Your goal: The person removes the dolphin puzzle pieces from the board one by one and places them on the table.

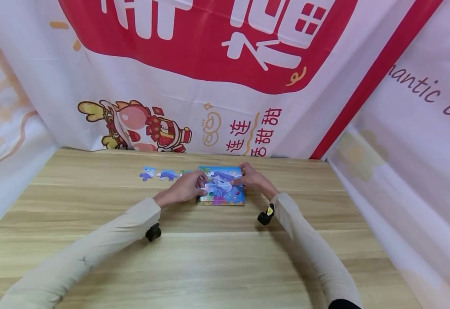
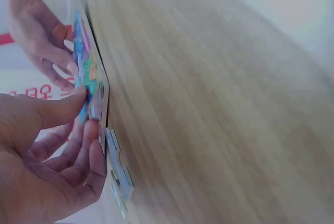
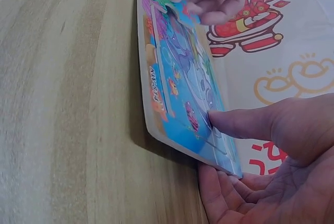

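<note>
A jigsaw puzzle board [image 1: 228, 195] with a dolphin and sea picture lies at the back of the table, its right side tilted up in the right wrist view. My right hand [image 1: 253, 178] grips that edge, thumb on the picture and fingers underneath, as the right wrist view shows. Over the board's left side, my left hand [image 1: 185, 187] pinches a small blue puzzle piece [image 3: 189, 14] between thumb and fingers, partly hidden by them. Left of the board lie loose puzzle pieces [image 1: 147, 173], one with a purple dolphin [image 1: 167, 174]; another is partly behind my left hand.
The wood-grain table [image 1: 213, 262] runs back to a printed cloth wall [image 1: 186, 94] close behind the board. Further cloth [image 1: 410, 171] hangs along the right side. Dark wrist cameras [image 1: 265, 216] sit beneath both sleeves.
</note>
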`<state>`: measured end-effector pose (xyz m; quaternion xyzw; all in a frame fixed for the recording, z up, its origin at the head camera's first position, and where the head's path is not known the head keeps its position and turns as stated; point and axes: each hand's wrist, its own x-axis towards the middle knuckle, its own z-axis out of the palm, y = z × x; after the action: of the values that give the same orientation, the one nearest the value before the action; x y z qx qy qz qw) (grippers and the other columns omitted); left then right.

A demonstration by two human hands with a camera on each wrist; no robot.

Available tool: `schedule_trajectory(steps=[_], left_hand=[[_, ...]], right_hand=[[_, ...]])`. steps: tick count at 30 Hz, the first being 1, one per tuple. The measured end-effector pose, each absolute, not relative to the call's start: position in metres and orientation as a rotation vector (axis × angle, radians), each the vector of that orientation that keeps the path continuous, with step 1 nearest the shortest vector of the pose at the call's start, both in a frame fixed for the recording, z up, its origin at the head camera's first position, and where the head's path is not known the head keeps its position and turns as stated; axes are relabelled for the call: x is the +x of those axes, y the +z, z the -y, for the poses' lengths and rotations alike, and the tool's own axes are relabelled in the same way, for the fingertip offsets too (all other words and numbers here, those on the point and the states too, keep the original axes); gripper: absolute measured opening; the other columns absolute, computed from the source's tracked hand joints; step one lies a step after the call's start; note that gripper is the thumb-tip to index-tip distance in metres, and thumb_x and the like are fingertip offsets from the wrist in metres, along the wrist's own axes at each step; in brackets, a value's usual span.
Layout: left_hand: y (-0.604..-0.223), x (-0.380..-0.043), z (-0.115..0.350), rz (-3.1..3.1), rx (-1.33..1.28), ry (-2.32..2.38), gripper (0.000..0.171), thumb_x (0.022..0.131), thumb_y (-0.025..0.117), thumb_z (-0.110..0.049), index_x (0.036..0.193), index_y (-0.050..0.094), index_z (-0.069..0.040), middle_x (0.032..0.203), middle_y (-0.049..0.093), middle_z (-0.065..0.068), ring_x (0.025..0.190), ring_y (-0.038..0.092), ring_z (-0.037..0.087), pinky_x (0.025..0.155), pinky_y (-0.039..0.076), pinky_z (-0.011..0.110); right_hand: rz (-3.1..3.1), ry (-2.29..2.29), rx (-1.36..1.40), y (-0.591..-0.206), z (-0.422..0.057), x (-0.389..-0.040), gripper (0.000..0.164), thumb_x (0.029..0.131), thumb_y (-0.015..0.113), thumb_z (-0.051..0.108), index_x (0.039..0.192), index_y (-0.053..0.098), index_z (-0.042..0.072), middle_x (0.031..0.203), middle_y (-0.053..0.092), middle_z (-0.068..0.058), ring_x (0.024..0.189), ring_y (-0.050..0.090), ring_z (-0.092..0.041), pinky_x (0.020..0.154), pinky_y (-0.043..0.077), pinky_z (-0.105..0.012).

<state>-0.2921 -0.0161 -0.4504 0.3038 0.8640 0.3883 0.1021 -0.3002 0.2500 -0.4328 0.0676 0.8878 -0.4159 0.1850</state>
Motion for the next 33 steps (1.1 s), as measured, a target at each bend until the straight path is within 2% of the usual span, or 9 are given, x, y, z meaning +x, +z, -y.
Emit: schedule_trajectory(steps=[5,8,11,18,22,26,33], left_hand=[[-0.447,-0.293,0.027,-2.413,0.845,1.341,0.023,0.096,0.069,0.003,0.118,0.065,0.005,0.103,0.073,0.017,0.091,0.070,0.026,0.079,0.060,0.036],[-0.442,-0.295,0.034,-2.373,0.812,1.405,0.023,0.098,0.066,0.004,0.120,0.065,0.006,0.105,0.071,0.018,0.091,0.070,0.028,0.079,0.061,0.038],[-0.436,-0.298,0.043,-2.379,0.778,1.422,0.023,0.099,0.067,0.001,0.121,0.065,0.005,0.106,0.070,0.018,0.090,0.069,0.029,0.078,0.061,0.040],[-0.434,-0.305,0.083,-2.396,0.694,1.380,0.022,0.098,0.070,-0.003,0.119,0.068,0.002,0.108,0.069,0.018,0.094,0.066,0.027,0.072,0.060,0.034],[-0.435,-0.304,0.107,-2.389,0.644,1.360,0.027,0.098,0.070,-0.004,0.124,0.066,0.002,0.114,0.068,0.021,0.097,0.066,0.028,0.072,0.061,0.037],[-0.434,-0.302,0.125,-2.426,0.643,1.320,0.026,0.099,0.068,-0.003,0.124,0.065,0.001,0.117,0.067,0.022,0.100,0.064,0.028,0.070,0.059,0.034],[-0.436,-0.304,0.136,-2.458,0.627,1.263,0.023,0.099,0.065,0.002,0.122,0.067,0.003,0.111,0.067,0.023,0.090,0.064,0.024,0.067,0.058,0.032]], right_hand=[[-2.491,-1.197,0.190,-0.432,-0.251,-0.300,0.073,0.096,0.076,0.018,0.153,0.032,0.006,0.152,0.044,-0.024,0.131,0.053,-0.036,0.109,0.049,-0.048],[-2.491,-1.201,0.200,-0.430,-0.253,-0.300,0.074,0.096,0.077,0.018,0.154,0.033,0.007,0.152,0.043,-0.024,0.132,0.052,-0.037,0.111,0.049,-0.049],[-2.499,-1.205,0.204,-0.429,-0.254,-0.301,0.073,0.095,0.077,0.018,0.153,0.034,0.007,0.150,0.045,-0.023,0.129,0.053,-0.036,0.110,0.049,-0.049],[-2.472,-1.242,0.160,-0.432,-0.252,-0.300,0.074,0.094,0.079,0.015,0.151,0.034,0.002,0.142,0.047,-0.024,0.119,0.057,-0.033,0.103,0.054,-0.045],[-2.471,-1.253,0.159,-0.434,-0.250,-0.299,0.074,0.094,0.079,0.014,0.151,0.033,0.001,0.142,0.046,-0.025,0.118,0.057,-0.032,0.102,0.055,-0.045],[-2.474,-1.251,0.176,-0.434,-0.249,-0.301,0.074,0.095,0.078,0.014,0.152,0.034,0.003,0.145,0.046,-0.025,0.120,0.055,-0.033,0.104,0.053,-0.047],[-2.490,-1.211,0.213,-0.434,-0.248,-0.304,0.072,0.096,0.077,0.017,0.153,0.035,0.006,0.148,0.046,-0.026,0.127,0.055,-0.038,0.104,0.054,-0.049]])
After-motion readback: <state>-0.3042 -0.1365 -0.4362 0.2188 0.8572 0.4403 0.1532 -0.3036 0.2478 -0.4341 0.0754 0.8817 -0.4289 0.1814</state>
